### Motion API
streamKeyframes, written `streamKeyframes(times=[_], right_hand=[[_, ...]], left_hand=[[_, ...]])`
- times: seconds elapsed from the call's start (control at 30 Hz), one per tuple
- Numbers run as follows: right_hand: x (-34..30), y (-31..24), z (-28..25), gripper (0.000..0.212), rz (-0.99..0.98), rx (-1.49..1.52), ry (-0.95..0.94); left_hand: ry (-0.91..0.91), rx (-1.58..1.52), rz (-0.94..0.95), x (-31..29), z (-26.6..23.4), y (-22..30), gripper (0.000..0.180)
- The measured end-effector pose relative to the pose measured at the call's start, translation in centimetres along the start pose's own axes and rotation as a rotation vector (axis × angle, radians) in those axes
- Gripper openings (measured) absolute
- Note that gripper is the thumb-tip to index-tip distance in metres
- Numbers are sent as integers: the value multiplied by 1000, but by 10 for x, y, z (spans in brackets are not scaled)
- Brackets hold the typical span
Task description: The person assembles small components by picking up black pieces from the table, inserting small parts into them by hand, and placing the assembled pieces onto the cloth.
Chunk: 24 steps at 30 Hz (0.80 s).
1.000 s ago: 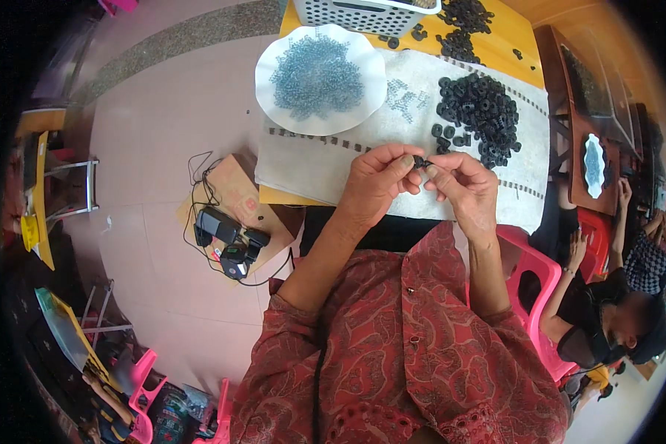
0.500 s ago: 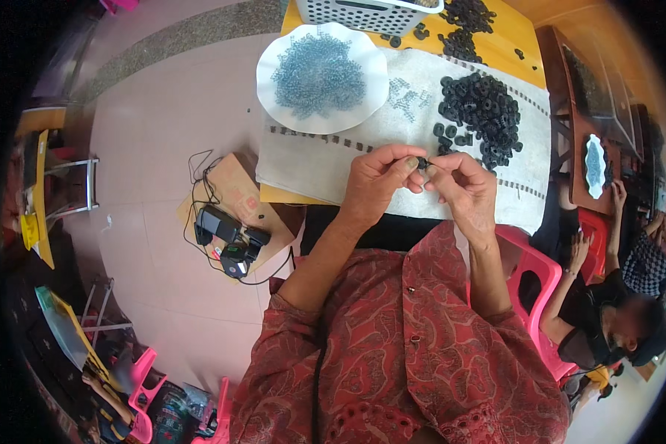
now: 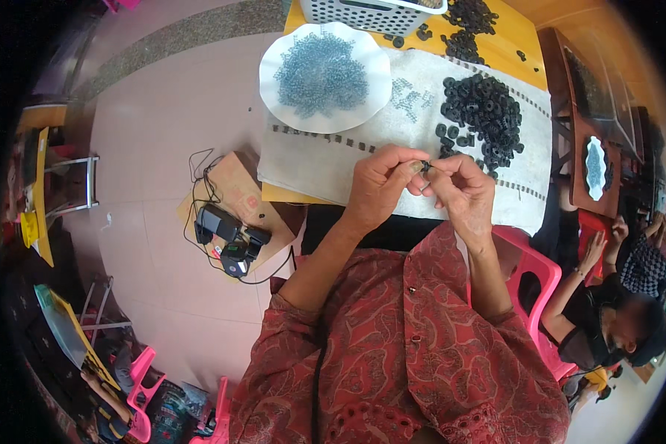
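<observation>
My left hand (image 3: 379, 189) pinches a small black part (image 3: 425, 166) between thumb and fingertips, above the near edge of a white cloth (image 3: 311, 166). My right hand (image 3: 464, 198) meets it there, its thumb and forefinger closed against the part; whatever else they hold is too small to make out. Just beyond my right hand lies a pile of black ring-shaped parts (image 3: 485, 111), with a few loose ones at its left side. Several small metal springs (image 3: 407, 100) are scattered on the cloth left of that pile. A white wavy-rimmed plate (image 3: 377, 81) carries a heap of similar springs (image 3: 322, 78).
A white perforated basket (image 3: 370, 16) stands at the table's far edge, with more black parts (image 3: 466, 29) beside it on the yellow tabletop (image 3: 522, 33). On the floor at left, a cardboard box (image 3: 233, 181) bears black devices and cables (image 3: 229, 233). Another person (image 3: 592, 318) sits at right.
My hands stay together on the small black part, with only slight finger movement. The view has shifted slightly. At right, the other person's hands have moved.
</observation>
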State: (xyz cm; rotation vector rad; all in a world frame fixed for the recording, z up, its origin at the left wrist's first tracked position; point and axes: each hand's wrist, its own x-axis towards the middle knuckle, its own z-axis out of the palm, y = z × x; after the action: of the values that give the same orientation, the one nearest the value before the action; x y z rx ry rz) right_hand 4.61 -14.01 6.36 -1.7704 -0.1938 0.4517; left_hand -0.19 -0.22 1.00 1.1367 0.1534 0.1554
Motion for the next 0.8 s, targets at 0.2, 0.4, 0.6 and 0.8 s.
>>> streamKeyframes(times=[0.2, 0.4, 0.6, 0.8], right_hand=[[-2, -7, 5, 7, 38, 44, 37], [-1, -2, 5, 8, 39, 49, 56], [-2, 4, 4, 4, -24, 45, 87], [-2, 5, 4, 3, 1, 61, 88]], left_hand=[[4, -49, -27, 0, 1, -1, 17], [21, -88, -62, 1, 2, -4, 16], [32, -3, -28, 0, 3, -7, 14], [63, -29, -25, -1, 7, -7, 16]])
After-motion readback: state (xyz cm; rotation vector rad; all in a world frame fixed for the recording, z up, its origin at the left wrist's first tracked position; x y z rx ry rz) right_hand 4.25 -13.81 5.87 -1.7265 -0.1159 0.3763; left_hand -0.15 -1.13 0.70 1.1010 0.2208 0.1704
